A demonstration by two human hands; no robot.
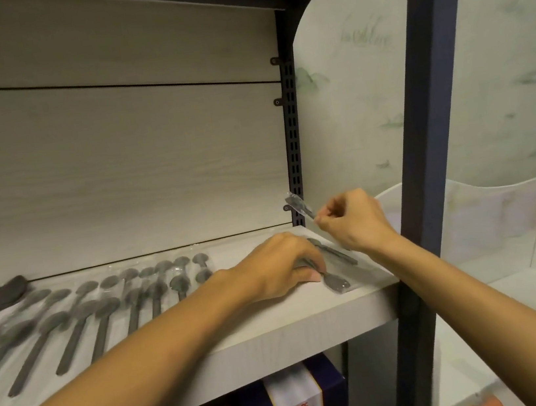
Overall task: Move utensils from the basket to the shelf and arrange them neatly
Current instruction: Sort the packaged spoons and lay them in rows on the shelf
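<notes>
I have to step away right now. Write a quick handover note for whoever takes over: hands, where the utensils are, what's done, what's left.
Left hand: fingers curled, pressing on a wrapped spoon lying near the right end of the shelf.
Right hand: pinching another wrapped utensil, raised above the shelf.
Done: rows of dark spoons already laid out on the left and middle of the shelf.
Left: set down and align these two with the rows. The basket is out of view, so any remaining count is unknown.

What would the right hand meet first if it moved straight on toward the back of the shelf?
Probably the black slotted rail at the back corner: the right hand pinches a wrapped spoon whose tip already overlaps it. Depth is unclear.
</notes>
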